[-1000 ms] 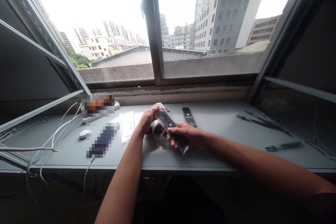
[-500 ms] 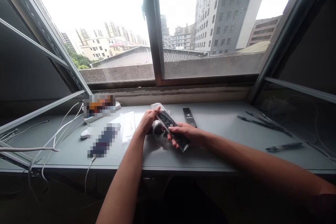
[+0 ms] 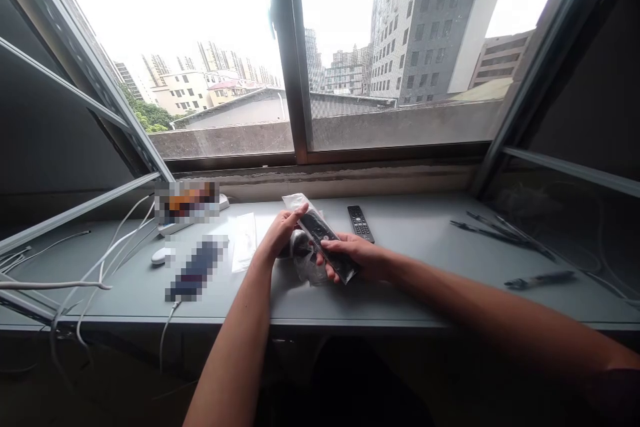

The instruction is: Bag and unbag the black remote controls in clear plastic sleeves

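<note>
A black remote control in a clear plastic sleeve is held slanting above the table, its upper end pointing away to the left. My left hand pinches the far left side of the sleeve, thumb on top. Around the nearer part my right hand is closed, its thumb lying across the front and fingers underneath. Just below the sleeve, a crumpled clear plastic wrapping rests on the table beside a rounded grey-and-dark thing, mostly hidden by my hands. Another black remote control lies uncovered behind my right hand.
On the left of the table are a white packet, a blurred-out dark device with a cable, a white mouse-like object, a power strip and loose white cables. Several pens lie to the right. A window stands behind.
Both hands keep their hold on the sleeved remote control. Its near end has risen slightly, and the sleeve's far end has shifted a little left. The view has moved very slightly.
</note>
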Available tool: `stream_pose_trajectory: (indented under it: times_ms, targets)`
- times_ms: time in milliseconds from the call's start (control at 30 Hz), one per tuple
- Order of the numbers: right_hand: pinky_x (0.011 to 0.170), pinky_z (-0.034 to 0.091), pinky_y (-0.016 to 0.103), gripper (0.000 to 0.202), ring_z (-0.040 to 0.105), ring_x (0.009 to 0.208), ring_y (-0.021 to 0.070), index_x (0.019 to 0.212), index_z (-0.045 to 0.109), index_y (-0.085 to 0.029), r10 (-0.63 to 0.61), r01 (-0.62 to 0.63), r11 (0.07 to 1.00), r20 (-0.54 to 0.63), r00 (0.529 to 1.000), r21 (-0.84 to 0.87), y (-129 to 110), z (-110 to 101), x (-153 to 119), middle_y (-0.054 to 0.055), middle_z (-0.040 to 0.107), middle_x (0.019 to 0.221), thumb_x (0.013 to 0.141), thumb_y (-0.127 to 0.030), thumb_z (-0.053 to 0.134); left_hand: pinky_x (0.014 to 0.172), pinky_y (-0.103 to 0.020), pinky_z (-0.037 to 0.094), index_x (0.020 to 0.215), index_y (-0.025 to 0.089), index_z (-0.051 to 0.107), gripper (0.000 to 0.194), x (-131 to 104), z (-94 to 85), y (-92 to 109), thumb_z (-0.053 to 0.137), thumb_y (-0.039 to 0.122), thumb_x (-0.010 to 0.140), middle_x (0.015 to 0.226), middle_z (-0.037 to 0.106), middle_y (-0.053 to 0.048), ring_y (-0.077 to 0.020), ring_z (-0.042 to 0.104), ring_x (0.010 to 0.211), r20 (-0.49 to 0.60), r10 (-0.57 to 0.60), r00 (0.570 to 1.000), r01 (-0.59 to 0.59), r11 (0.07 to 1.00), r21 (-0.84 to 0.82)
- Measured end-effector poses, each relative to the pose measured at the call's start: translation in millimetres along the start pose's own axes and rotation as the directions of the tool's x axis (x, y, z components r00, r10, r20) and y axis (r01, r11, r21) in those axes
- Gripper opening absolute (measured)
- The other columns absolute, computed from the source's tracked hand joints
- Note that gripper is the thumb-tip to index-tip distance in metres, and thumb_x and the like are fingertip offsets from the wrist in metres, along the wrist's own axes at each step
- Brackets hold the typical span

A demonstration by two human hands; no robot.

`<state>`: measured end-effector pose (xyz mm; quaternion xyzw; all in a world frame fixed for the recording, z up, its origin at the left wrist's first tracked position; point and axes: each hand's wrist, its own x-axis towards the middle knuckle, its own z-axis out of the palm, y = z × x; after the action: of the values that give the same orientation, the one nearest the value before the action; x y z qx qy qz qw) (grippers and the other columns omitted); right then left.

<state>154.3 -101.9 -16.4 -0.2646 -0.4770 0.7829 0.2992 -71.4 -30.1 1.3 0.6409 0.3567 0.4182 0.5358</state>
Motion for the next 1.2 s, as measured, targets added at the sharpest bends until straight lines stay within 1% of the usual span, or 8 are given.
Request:
stream_pose_trajectory:
  times_ms: [100, 267, 400, 567, 800, 1000, 1100, 1200]
  targets:
    - [0.058, 0.063, 0.023, 0.037, 0.073, 0.059, 0.0151, 0.100, 0.072, -0.010, -0.021, 0.021, 1.000, -0.006, 1.000, 0.008, 0.7, -0.4, 0.3, 0.009, 0.077, 0.078, 0.103, -0.047, 0.077, 0.092, -0.041, 0.058, 0.083, 0.013, 0.083, 0.061, 2.8, -1.3, -4.4, 0.071, 0.072, 0.092, 0.078, 0.079, -0.012, -0.0267, 0.073, 0.074, 0.027, -0.019, 0.999, 0.019, 1.000, 0.008]
    - [0.059, 0.065, 0.025, 0.036, 0.075, 0.064, 0.0161, 0.103, 0.072, -0.011, -0.036, 0.036, 0.999, -0.023, 0.999, 0.006, 1.8, -1.4, 1.3, 0.011, 0.080, 0.091, 0.098, -0.045, 0.082, 0.079, -0.035, 0.056, 0.073, 0.016, 0.076, 0.055, 9.8, -6.3, -14.5, 0.077, 0.069, 0.089, 0.076, 0.076, -0.008, -0.0229, 0.070, 0.071, -0.079, 0.025, 0.997, -0.025, 1.000, 0.002]
    - [0.051, 0.060, 0.023, 0.037, 0.070, 0.056, 0.0140, 0.098, 0.068, -0.013, -0.059, 0.060, 0.998, -0.034, 0.998, 0.014, 1.0, 0.3, 1.7, 0.007, 0.077, 0.081, 0.098, -0.047, 0.082, 0.085, -0.038, 0.057, 0.077, 0.015, 0.078, 0.062, 10.1, -5.5, -14.8, 0.072, 0.075, 0.091, 0.077, 0.076, -0.010, -0.0262, 0.073, 0.078, -0.072, 0.013, 0.997, -0.015, 1.000, -0.027]
    - [0.054, 0.063, 0.026, 0.037, 0.074, 0.063, 0.0163, 0.106, 0.066, -0.015, -0.106, 0.108, 0.993, -0.065, 0.992, 0.044, 0.6, 0.6, 1.7, 0.009, 0.080, 0.096, 0.095, -0.045, 0.085, 0.085, -0.039, 0.057, 0.074, 0.016, 0.078, 0.061, 8.4, -2.6, -9.8, 0.076, 0.075, 0.086, 0.073, 0.073, -0.009, -0.0249, 0.069, 0.075, -0.047, 0.015, 0.999, -0.016, 1.000, -0.006]
    - [0.050, 0.059, 0.023, 0.035, 0.072, 0.059, 0.0143, 0.097, 0.065, -0.015, -0.117, 0.118, 0.992, -0.037, 0.992, 0.048, 2.0, -0.7, 2.9, 0.009, 0.078, 0.092, 0.096, -0.044, 0.084, 0.087, -0.038, 0.056, 0.078, 0.015, 0.077, 0.061, 8.9, -3.5, -8.0, 0.077, 0.075, 0.085, 0.082, 0.077, -0.010, -0.0253, 0.071, 0.081, -0.224, 0.072, 0.972, -0.085, 0.995, -0.049]
    - [0.051, 0.061, 0.024, 0.034, 0.074, 0.062, 0.0166, 0.102, 0.066, -0.013, -0.106, 0.107, 0.993, -0.018, 0.994, 0.043, 3.0, -0.8, 3.4, 0.011, 0.079, 0.093, 0.098, -0.044, 0.081, 0.096, -0.039, 0.056, 0.082, 0.015, 0.080, 0.057, 8.6, -4.7, -10.2, 0.078, 0.071, 0.087, 0.089, 0.080, -0.012, -0.0292, 0.075, 0.092, -0.116, 0.019, 0.993, -0.027, 0.998, -0.064]
    - [0.053, 0.063, 0.025, 0.034, 0.079, 0.072, 0.0196, 0.106, 0.066, -0.013, -0.110, 0.110, 0.993, -0.011, 0.994, 0.037, 2.8, -0.9, 3.7, 0.014, 0.081, 0.104, 0.098, -0.043, 0.081, 0.095, -0.038, 0.056, 0.081, 0.015, 0.081, 0.053, 8.1, -6.3, -10.5, 0.078, 0.067, 0.088, 0.088, 0.080, -0.011, -0.0273, 0.073, 0.089, -0.136, 0.032, 0.990, -0.039, 0.998, -0.047]
    - [0.048, 0.058, 0.022, 0.032, 0.074, 0.064, 0.0158, 0.099, 0.067, -0.013, -0.104, 0.105, 0.994, -0.017, 0.994, 0.018, 1.2, 0.5, 2.7, 0.014, 0.080, 0.099, 0.100, -0.043, 0.079, 0.095, -0.038, 0.056, 0.083, 0.015, 0.082, 0.054, 6.9, -6.0, -8.9, 0.077, 0.069, 0.089, 0.089, 0.081, -0.011, -0.0288, 0.074, 0.093, -0.157, 0.059, 0.986, -0.066, 0.997, -0.038]
